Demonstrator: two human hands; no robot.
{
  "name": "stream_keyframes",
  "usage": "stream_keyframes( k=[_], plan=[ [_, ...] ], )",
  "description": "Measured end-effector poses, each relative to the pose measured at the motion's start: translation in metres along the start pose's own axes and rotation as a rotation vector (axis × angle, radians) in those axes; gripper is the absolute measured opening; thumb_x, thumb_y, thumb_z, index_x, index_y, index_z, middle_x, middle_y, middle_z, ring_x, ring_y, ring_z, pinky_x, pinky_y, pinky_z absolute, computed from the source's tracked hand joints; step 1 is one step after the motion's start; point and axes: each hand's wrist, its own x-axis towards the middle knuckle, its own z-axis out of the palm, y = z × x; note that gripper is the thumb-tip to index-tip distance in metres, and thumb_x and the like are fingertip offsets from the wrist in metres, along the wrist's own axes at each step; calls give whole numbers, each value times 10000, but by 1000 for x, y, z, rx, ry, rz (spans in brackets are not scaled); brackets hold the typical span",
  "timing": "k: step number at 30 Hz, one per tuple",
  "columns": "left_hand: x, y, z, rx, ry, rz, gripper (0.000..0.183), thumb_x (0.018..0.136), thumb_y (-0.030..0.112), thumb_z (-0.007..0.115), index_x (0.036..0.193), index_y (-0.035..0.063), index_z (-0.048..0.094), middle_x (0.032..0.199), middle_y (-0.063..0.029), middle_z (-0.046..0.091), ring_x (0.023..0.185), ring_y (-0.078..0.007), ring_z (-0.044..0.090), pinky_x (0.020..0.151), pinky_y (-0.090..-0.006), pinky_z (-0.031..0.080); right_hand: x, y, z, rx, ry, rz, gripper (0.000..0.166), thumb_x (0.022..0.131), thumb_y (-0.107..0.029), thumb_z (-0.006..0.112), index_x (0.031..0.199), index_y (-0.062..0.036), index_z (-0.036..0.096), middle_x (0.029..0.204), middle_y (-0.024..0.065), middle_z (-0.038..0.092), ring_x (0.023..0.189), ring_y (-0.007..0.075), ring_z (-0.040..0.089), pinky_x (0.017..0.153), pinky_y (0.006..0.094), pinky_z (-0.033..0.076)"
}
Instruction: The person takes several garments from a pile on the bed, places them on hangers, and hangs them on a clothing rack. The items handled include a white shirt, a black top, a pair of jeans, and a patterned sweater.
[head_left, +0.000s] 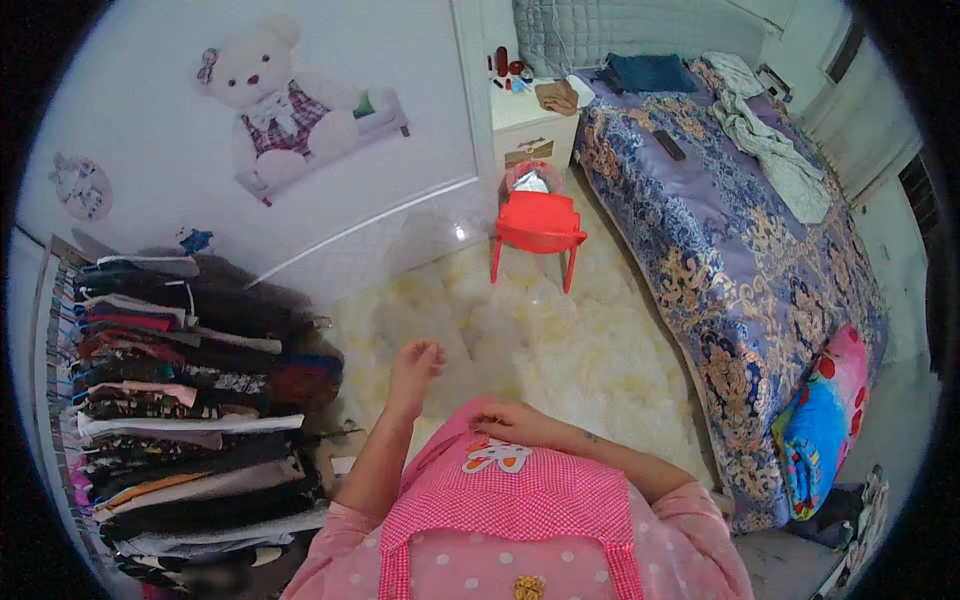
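Observation:
My left hand is raised over the tiled floor, left of my body. Its fingers curl loosely and I see nothing in them. Against the front of a pink gingham apron lies my right hand, fingers bent at the fabric; whether they pinch it is hard to tell. A white rabbit patch sits on the apron just below that hand. The apron is worn over a pink polka-dot top.
A rack of hanging clothes stands at left. Ahead is a red plastic chair, before a white bedside cabinet. Along the right runs a bed with a patterned cover, bearing a remote control and a folded colourful blanket.

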Motion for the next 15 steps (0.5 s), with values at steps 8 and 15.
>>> stream_keyframes(
  k=[8, 15],
  plan=[
    [137, -13, 91, 236, -125, -171, 234, 895, 195, 562, 1074, 43, 550, 956, -50, 606, 820, -149, 587, 675, -278, 464, 13, 68, -126, 282, 118, 17, 308, 914, -208, 520, 1171, -48, 573, 1057, 133, 629, 982, 219, 598, 838, 309, 466],
    [322, 35, 188, 207, 171, 227, 268, 864, 149, 595, 1102, 44, 531, 1002, -51, 575, 923, -154, 551, 757, -293, 454, 14, 72, -301, 215, 232, 203, 303, 912, -166, 529, 1189, -48, 564, 1076, 127, 628, 974, 183, 597, 829, 290, 468]
  ],
)
